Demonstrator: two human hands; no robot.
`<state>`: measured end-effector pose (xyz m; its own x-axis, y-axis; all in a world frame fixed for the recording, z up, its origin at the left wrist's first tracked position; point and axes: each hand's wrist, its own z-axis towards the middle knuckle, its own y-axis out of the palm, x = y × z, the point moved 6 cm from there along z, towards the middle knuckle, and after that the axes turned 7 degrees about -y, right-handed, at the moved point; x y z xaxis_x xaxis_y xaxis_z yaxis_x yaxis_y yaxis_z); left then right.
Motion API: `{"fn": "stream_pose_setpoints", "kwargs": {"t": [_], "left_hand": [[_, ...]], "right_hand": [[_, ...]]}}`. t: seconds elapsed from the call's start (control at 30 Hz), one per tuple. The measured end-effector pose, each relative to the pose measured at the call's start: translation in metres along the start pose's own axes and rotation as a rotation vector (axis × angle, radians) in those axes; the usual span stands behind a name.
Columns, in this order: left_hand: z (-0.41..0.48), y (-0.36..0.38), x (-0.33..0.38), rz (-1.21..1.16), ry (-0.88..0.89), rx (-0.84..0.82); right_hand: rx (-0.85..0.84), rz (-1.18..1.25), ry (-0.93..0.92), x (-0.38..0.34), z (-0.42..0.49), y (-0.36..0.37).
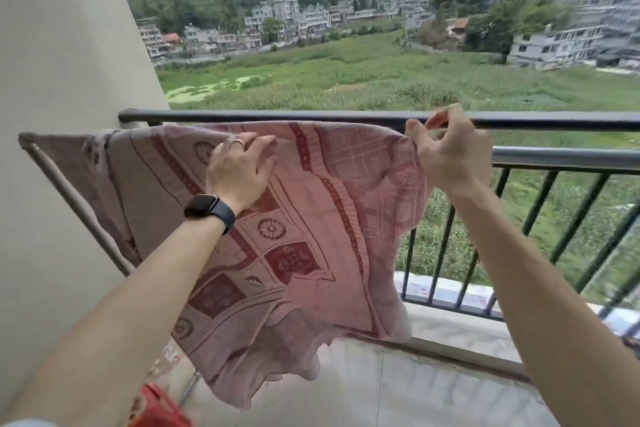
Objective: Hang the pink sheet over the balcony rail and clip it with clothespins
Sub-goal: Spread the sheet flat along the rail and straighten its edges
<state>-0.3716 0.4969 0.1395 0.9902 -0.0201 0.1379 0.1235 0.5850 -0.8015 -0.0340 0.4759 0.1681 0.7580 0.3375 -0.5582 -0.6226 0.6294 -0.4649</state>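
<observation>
From where I stand, the pink sheet (311, 218) is a thin, soft woven cloth, faded rose with dark red bands, dotted stripes and squares holding flower rosettes. It is draped just under the balcony rail (277, 116), a dark, round metal bar. The sheet's long top edge runs along that rail from the wall end toward the middle, and the rest falls below the rail in loose folds to a wavy, uneven hem that drops lowest toward the wall side. Whether it rests on the rail itself or on the grey bar (561, 159) just below it, I cannot tell. The left hand (239, 172) lies flat on the cloth below the rail, fingers spread and lightly bent, gripping nothing, with a ring (239, 142) on one finger and a black watch (207, 206) on the wrist. The right hand (450, 156) pinches the sheet's end corner between thumb and fingers, its fingertips right up against the rail. A thin grey rod (69, 191) slants down from the rail's wall end, partly under the cloth. Dark upright balusters (443, 253) stand below the rail, a plain pale wall (52, 62) meets its end, and pale stone floor (415, 385) spreads beneath, with something red (159, 406) low down by the wall. Beyond the rail lie a green field (346, 80) and grey houses (287, 17).
</observation>
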Motion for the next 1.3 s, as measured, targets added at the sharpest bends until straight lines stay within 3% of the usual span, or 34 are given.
{"fn": "stream_pose_setpoints", "kwargs": {"t": [0.07,0.2,0.27,0.4,0.5,0.63,0.83,1.03,1.17,1.3], "left_hand": [[0.0,-0.004,0.001,-0.066,0.006,0.058],[-0.002,-0.011,0.012,-0.129,0.087,0.132],[-0.001,-0.01,0.017,-0.17,0.073,0.132],[-0.006,0.013,0.025,-0.192,0.073,-0.017],[-0.013,0.02,0.022,-0.182,0.123,-0.02],[-0.02,0.016,-0.008,-0.137,0.141,0.03],[-0.027,0.008,-0.153,-0.178,-0.151,0.047],[-0.019,0.012,-0.367,-0.583,-0.752,0.224],[0.005,0.037,-0.478,-0.66,-0.921,0.02],[0.042,0.053,-0.523,-0.787,-0.957,-0.111]], "right_hand": [[-0.05,-0.18,-0.079,0.012,-0.022,0.006],[0.332,-0.163,-0.123,0.029,-0.028,-0.03],[0.404,-0.166,-0.132,0.025,-0.031,-0.03],[0.243,-0.286,-0.18,0.004,-0.051,0.017],[0.143,-0.313,-0.321,-0.032,-0.064,0.056],[-0.112,-0.274,-0.431,-0.078,-0.067,0.114],[-0.32,-0.267,-0.543,-0.167,-0.055,0.197],[-0.292,-0.249,-0.609,-0.28,-0.051,0.293],[-0.301,-0.271,-0.575,-0.344,-0.053,0.365],[-0.332,-0.359,-0.528,-0.362,-0.04,0.405]]}}
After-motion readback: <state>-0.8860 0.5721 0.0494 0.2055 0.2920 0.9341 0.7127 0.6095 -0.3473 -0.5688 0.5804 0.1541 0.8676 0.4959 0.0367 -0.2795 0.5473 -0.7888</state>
